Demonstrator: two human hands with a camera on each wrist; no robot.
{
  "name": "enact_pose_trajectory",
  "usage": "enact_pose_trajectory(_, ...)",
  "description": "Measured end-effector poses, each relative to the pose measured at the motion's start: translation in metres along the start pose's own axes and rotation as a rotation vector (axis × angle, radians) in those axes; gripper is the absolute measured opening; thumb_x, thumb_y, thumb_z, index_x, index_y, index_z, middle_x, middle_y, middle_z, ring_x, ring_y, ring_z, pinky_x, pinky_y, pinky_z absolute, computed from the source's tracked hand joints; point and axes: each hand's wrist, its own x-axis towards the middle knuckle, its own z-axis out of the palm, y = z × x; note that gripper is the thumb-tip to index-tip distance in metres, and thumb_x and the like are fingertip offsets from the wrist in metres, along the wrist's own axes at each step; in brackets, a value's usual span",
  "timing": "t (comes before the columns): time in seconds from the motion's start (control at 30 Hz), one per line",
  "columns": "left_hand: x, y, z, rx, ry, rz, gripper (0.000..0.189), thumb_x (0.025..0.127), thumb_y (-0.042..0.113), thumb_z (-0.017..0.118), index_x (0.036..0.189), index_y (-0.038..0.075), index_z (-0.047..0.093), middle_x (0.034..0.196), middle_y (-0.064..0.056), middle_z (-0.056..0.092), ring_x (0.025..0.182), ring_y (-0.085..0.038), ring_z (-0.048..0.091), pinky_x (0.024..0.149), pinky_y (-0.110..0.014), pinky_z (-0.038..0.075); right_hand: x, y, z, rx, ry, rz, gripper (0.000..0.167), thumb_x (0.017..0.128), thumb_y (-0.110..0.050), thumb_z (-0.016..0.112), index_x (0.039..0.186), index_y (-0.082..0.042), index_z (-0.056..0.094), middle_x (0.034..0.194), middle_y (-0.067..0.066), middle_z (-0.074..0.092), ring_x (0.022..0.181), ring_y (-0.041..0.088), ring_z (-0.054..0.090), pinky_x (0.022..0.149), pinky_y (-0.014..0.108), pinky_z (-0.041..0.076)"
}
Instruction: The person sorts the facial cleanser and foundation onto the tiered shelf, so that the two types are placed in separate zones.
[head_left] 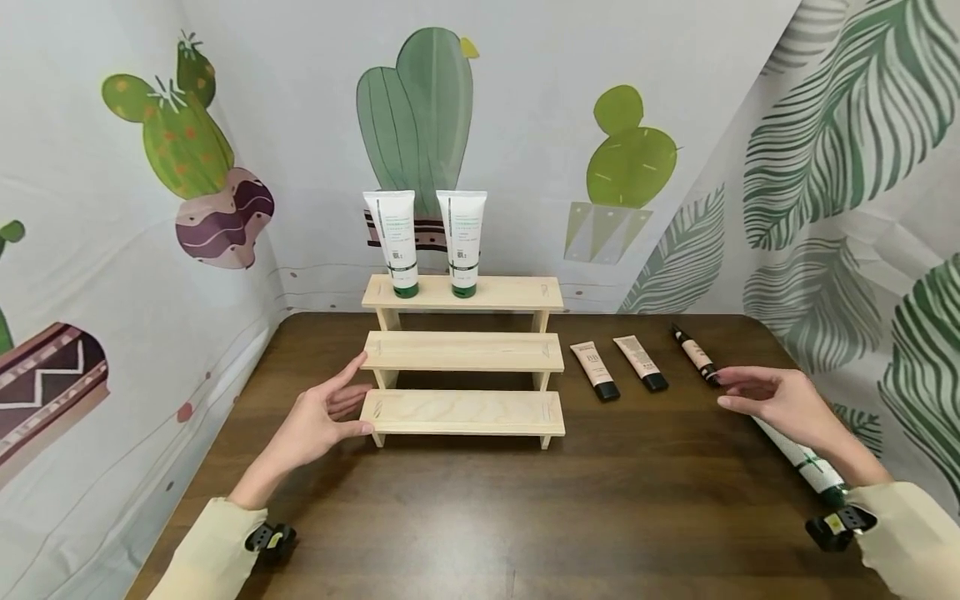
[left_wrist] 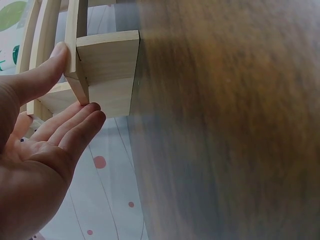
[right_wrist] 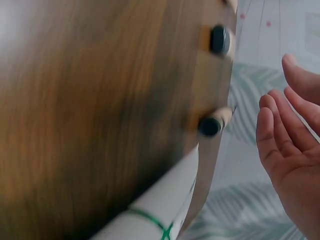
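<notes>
A three-tier wooden stand [head_left: 461, 412] is at the table's middle. My left hand [head_left: 315, 427] touches its left end, thumb at the bottom board's front corner and index fingertip by the middle board. Fairly straight fingers [left_wrist: 82, 127] meet the board's end in the left wrist view. Two white tubes with green caps, the left tube [head_left: 393, 237] and the right tube [head_left: 463, 237], stand upright on the top board. My right hand [head_left: 783, 404] is empty, fingers loosely bent, near a slim black-ended tube [head_left: 696, 354]. Beneath its wrist lies another white tube [head_left: 806, 462], partly hidden.
Two small beige tubes with black caps, the left one [head_left: 594, 368] and the right one [head_left: 640, 361], lie right of the stand. A brown wooden table [head_left: 465, 517] holds everything. Behind it hangs a cloth [head_left: 525, 100] printed with cacti and leaves.
</notes>
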Motion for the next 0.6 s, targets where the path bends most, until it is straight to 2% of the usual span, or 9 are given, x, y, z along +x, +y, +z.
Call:
enact_pose_trajectory(0.1, 0.001, 0.000, 0.000, 0.003, -0.001, 0.000, 0.110, 0.078, -0.005, 0.091, 0.167, 0.024, 0.034, 0.136, -0.029, 0.063, 0.126, -0.038, 0.064, 0.101, -0.045, 0.056, -0.006, 0.008, -0.010, -0.017, -0.035, 0.039, 0.048, 0.093, -0.021, 0.084, 0.131, 0.005, 0.069, 0.106, 0.004, 0.078, 0.086, 0.003, 0.071, 0.067, 0.016, 0.055)
enact_pose_trajectory(0.3, 0.000, 0.001, 0.001, 0.010, -0.002, -0.004, 0.109, 0.078, -0.005, 0.091, 0.167, 0.023, 0.034, 0.136, -0.029, 0.064, 0.126, -0.038, 0.064, 0.101, -0.046, 0.057, -0.014, 0.031, -0.026, -0.066, -0.079, 0.077, 0.052, 0.095, -0.021, 0.083, 0.136, 0.007, 0.065, 0.109, 0.005, 0.077, 0.086, 0.000, 0.066, 0.064, 0.023, 0.058)
enact_pose_trajectory(0.5, 0.000, 0.001, 0.000, 0.008, 0.001, -0.007, 0.108, 0.079, -0.004, 0.091, 0.167, 0.024, 0.034, 0.137, -0.028, 0.064, 0.126, -0.038, 0.064, 0.102, -0.044, 0.056, -0.020, 0.051, -0.039, -0.076, -0.077, 0.084, 0.051, 0.091, -0.013, 0.085, 0.130, 0.014, 0.065, 0.103, 0.006, 0.077, 0.082, -0.001, 0.066, 0.062, 0.023, 0.059)
enact_pose_trajectory(0.6, 0.000, 0.001, 0.000, 0.007, 0.008, -0.009, 0.108, 0.079, -0.005, 0.091, 0.167, 0.025, 0.035, 0.137, -0.027, 0.064, 0.126, -0.038, 0.064, 0.102, -0.044, 0.056, -0.023, 0.059, -0.044, -0.076, -0.096, 0.122, 0.055, 0.091, -0.014, 0.085, 0.131, 0.016, 0.063, 0.105, 0.014, 0.075, 0.080, 0.001, 0.066, 0.063, 0.024, 0.060)
